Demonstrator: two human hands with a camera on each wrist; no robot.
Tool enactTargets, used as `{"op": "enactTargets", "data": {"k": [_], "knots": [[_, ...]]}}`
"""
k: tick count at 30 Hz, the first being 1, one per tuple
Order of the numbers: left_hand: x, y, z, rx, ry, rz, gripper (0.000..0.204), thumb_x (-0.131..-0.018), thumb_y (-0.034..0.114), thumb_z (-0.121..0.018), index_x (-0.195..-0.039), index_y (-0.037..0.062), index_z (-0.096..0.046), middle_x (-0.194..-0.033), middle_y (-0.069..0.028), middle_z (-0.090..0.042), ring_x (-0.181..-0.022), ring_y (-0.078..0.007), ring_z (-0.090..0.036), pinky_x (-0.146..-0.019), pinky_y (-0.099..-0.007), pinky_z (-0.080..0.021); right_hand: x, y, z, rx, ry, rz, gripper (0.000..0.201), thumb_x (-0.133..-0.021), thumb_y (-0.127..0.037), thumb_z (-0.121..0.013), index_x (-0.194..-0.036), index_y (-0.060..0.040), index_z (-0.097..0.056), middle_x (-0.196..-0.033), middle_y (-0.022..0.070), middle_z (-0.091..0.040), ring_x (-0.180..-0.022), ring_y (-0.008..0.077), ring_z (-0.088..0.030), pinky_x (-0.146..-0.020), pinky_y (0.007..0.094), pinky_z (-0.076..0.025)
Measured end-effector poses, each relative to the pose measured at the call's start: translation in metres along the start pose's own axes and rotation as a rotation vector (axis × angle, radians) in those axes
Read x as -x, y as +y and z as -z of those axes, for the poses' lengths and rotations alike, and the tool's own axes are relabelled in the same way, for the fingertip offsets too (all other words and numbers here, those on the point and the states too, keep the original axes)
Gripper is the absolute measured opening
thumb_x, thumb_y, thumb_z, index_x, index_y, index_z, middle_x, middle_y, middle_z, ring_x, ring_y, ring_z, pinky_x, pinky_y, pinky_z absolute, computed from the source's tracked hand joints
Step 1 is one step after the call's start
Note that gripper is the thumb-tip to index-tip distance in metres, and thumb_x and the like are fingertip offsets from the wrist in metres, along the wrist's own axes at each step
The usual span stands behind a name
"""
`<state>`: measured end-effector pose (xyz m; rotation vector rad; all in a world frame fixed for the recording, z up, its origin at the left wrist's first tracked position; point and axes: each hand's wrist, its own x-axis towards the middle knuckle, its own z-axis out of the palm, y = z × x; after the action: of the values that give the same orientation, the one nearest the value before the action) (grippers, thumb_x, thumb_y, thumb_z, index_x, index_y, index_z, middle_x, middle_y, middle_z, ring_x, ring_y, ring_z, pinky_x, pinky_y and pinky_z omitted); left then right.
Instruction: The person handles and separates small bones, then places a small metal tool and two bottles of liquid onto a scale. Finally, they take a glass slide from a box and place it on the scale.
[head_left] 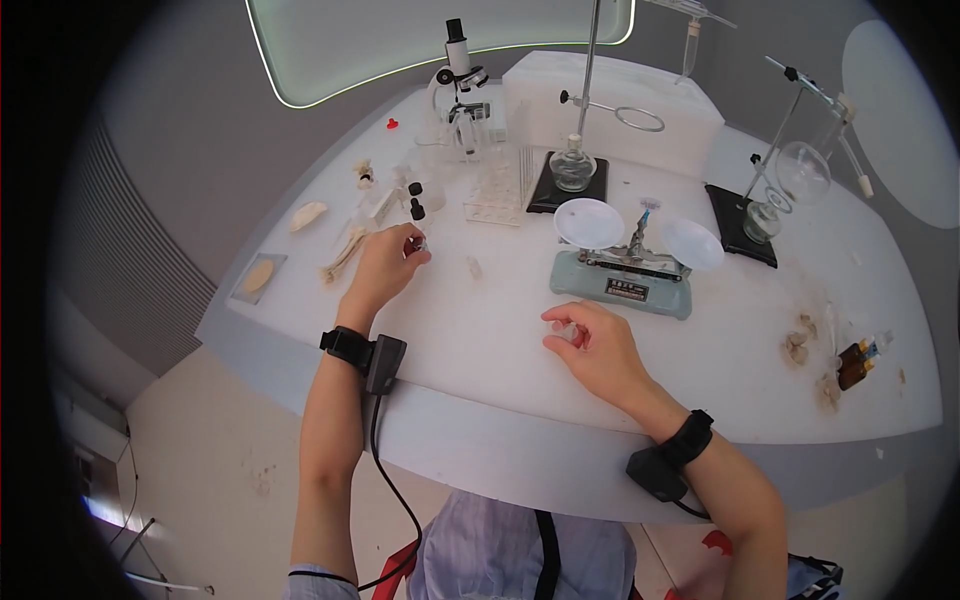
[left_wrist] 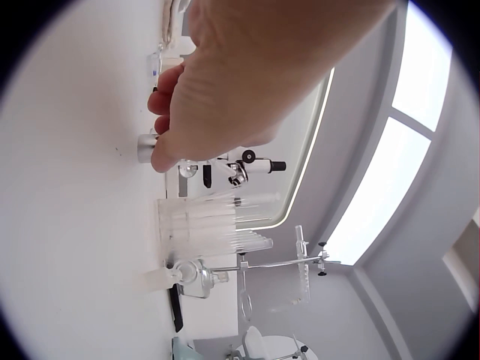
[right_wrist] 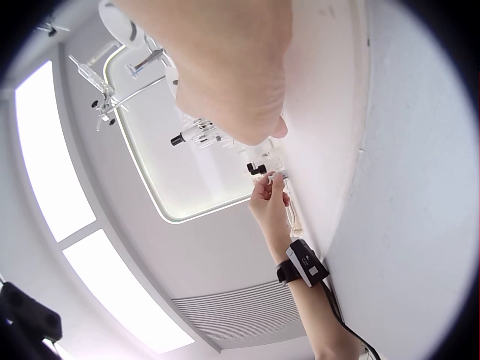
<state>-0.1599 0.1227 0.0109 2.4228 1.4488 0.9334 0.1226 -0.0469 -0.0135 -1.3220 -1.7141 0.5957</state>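
Two small pieces held: left hand [head_left: 384, 266] pinches short silvery cylinder [left_wrist: 145, 148] at white tabletop [head_left: 480, 345]'s left side, right hand [head_left: 607, 357] pinches clear glassy piece [head_left: 567, 331] nearer front edge, both likely light, slippery, best gripped by sides.

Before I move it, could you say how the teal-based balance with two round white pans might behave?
The teal balance will probably feel heavy, given its thick base. Pushed low down, it should slide rather than tip, as that base is broad. The white pans sit high at either side, so they may rock or slip if it tilts.
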Motion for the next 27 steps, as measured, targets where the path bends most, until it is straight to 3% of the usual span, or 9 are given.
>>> {"op": "enactTargets", "data": {"k": [3, 7, 10, 13, 15, 17, 19, 22, 27], "knots": [[-0.001, -0.001, 0.002, 0.042, -0.036, 0.058, 0.022, -0.079, 0.011, -0.074, -0.095, -0.0028, -0.068, -0.071, -0.0105, -0.063, -0.067, -0.0197, -0.059, -0.065, -0.0324, -0.047, -0.001, 0.002, -0.001, 0.019, 0.014, 0.015, 0.026, -0.079, -0.007, -0.074, -0.104, -0.0057, -0.071, -0.087, 0.0047, -0.064, -0.063, 0.0130, -0.053, -0.062, 0.0266, -0.047], [0.000, 0.006, 0.005, 0.047, -0.038, 0.097, 0.022, -0.078, 0.011, -0.075, -0.089, -0.0059, -0.066, -0.074, -0.0151, -0.065, -0.069, -0.0241, -0.062, -0.067, -0.0343, -0.049, 0.000, 0.001, 0.000, 0.015, 0.010, 0.004, 0.026, -0.079, -0.007, -0.074, -0.104, -0.0057, -0.071, -0.086, 0.0048, -0.064, -0.064, 0.0130, -0.054, -0.062, 0.0267, -0.047], [-0.001, 0.009, 0.009, 0.085, -0.003, 0.063, 0.020, -0.080, 0.014, -0.074, -0.086, -0.0034, -0.065, -0.068, -0.0078, -0.062, -0.064, -0.0147, -0.057, -0.061, -0.0296, -0.045, -0.001, 0.001, -0.001, 0.009, 0.009, 0.003, 0.026, -0.079, -0.006, -0.074, -0.104, -0.0058, -0.071, -0.086, 0.0049, -0.064, -0.063, 0.0129, -0.053, -0.061, 0.0265, -0.047], [-0.009, 0.015, 0.027, 0.041, 0.170, 0.164, 0.023, -0.082, 0.019, -0.075, -0.083, -0.0021, -0.066, -0.064, -0.0045, -0.060, -0.059, -0.0108, -0.054, -0.055, -0.0272, -0.041, -0.001, 0.002, -0.001, -0.006, 0.004, 0.006, 0.026, -0.078, -0.006, -0.075, -0.104, -0.0059, -0.071, -0.087, 0.0049, -0.065, -0.062, 0.0122, -0.053, -0.060, 0.0260, -0.046], [-0.020, -0.005, 0.033, 0.064, 0.353, 0.193, 0.028, -0.080, 0.026, -0.076, -0.078, 0.0005, -0.065, -0.060, -0.0060, -0.060, -0.056, -0.0127, -0.056, -0.053, -0.0291, -0.041, 0.000, 0.003, -0.001, -0.009, 0.009, 0.005, 0.026, -0.078, -0.008, -0.073, -0.104, -0.0059, -0.069, -0.087, 0.0075, -0.064, -0.061, 0.0174, -0.057, -0.063, 0.0305, -0.048], [-0.032, -0.004, 0.034, 0.041, 0.348, 0.168, 0.027, -0.080, 0.026, -0.076, -0.081, 0.0003, -0.067, -0.062, -0.0072, -0.062, -0.058, -0.0160, -0.059, -0.055, -0.0304, -0.044, 0.000, 0.004, -0.002, -0.028, 0.003, -0.002, 0.026, -0.078, -0.008, -0.073, -0.104, -0.0059, -0.070, -0.087, 0.0075, -0.064, -0.061, 0.0172, -0.057, -0.063, 0.0304, -0.048], [-0.047, 0.000, 0.029, -0.134, 0.230, 0.064, 0.026, -0.080, 0.025, -0.075, -0.085, 0.0003, -0.070, -0.065, -0.0084, -0.065, -0.061, -0.0202, -0.063, -0.059, -0.0324, -0.048, -0.001, 0.004, -0.003, -0.043, 0.009, -0.006, 0.026, -0.078, -0.008, -0.074, -0.104, -0.0059, -0.070, -0.087, 0.0076, -0.064, -0.062, 0.0169, -0.057, -0.063, 0.0302, -0.048], [-0.066, -0.005, 0.015, -0.132, 0.094, 0.074, 0.026, -0.079, 0.025, -0.075, -0.087, -0.0001, -0.072, -0.069, -0.0103, -0.067, -0.064, -0.0239, -0.066, -0.064, -0.0344, -0.051, 0.000, 0.005, -0.001, -0.039, 0.010, -0.004, 0.025, -0.078, -0.008, -0.073, -0.103, -0.0055, -0.070, -0.087, 0.0077, -0.064, -0.062, 0.0165, -0.057, -0.063, 0.0305, -0.048], [-0.076, 0.001, 0.009, -0.077, 0.020, 0.127, 0.020, -0.078, 0.018, -0.074, -0.084, -0.0013, -0.071, -0.072, -0.0119, -0.069, -0.067, -0.0220, -0.067, -0.066, -0.0337, -0.052, -0.001, 0.003, 0.000, -0.050, 0.007, 0.006, 0.025, -0.078, -0.007, -0.073, -0.103, -0.0048, -0.070, -0.087, 0.0081, -0.064, -0.062, 0.0173, -0.058, -0.063, 0.0316, -0.048]]}}
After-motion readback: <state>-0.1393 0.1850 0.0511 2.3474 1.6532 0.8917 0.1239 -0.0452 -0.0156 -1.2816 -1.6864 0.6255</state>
